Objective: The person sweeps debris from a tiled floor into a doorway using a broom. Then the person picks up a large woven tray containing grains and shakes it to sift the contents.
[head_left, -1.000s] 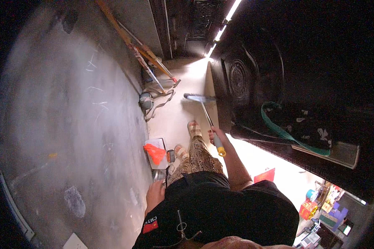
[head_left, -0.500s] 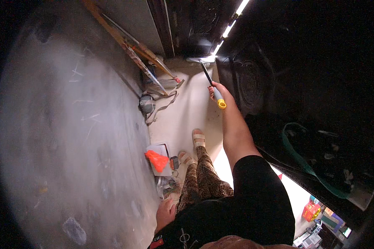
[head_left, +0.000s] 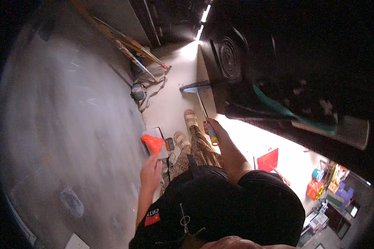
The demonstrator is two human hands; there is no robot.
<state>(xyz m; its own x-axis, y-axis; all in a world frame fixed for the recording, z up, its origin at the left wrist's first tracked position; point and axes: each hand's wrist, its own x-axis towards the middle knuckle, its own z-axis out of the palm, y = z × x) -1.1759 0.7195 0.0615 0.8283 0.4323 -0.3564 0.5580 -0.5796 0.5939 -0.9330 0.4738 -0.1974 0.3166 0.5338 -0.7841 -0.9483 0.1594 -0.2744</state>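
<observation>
My right hand [head_left: 217, 128] is closed round the grey, yellow-tipped handle of a brush [head_left: 202, 103]. Its wide, pale-blue head with dark bristles lies across the pale floor, past my sandalled feet. At the lower left, my left hand [head_left: 151, 171] hangs beside the grey wall, fingers stretched out and holding nothing that I can see. Just beyond those fingertips an orange plastic bag [head_left: 153, 143] rests on a white box [head_left: 159, 133]. Whether the fingers touch the bag cannot be made out.
A grey wall [head_left: 79, 137] rises on the left. Long poles [head_left: 133, 54] lean there, near a dark round object with a strap [head_left: 139, 91]. Dark furniture holding a green strap [head_left: 278, 107] stands on the right. Beyond its lower edge are a red panel [head_left: 266, 159] and a red container [head_left: 315, 189].
My right hand has drawn the brush back toward my body, and its head now lies nearer my feet. My left hand has moved forward, up to the orange bag. The view has shifted.
</observation>
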